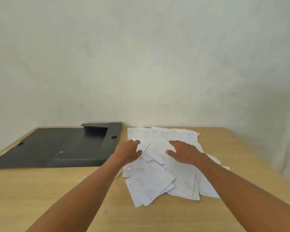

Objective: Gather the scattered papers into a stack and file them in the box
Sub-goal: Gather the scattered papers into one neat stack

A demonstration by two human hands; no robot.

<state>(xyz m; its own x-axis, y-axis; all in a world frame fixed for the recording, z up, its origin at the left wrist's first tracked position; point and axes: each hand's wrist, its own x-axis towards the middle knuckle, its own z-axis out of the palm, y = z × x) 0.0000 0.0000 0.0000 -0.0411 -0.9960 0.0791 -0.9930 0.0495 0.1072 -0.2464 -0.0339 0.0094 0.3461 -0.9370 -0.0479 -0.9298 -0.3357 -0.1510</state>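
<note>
Raking papers (157,164) inward | left hand (128,150), right hand (182,152) flat, fingers spread, nothing grasped | box (57,148) open alongside, ready

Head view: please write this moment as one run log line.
left hand: on papers | right hand: on papers | box file: open, empty

You have thin white papers (159,166), matt and faintly printed, lying on a smooth, light wood-grain table (57,195). Your box (57,148) looks like matt dark grey plastic or card; the wall (141,64) is dull, slightly mottled plaster.
</note>
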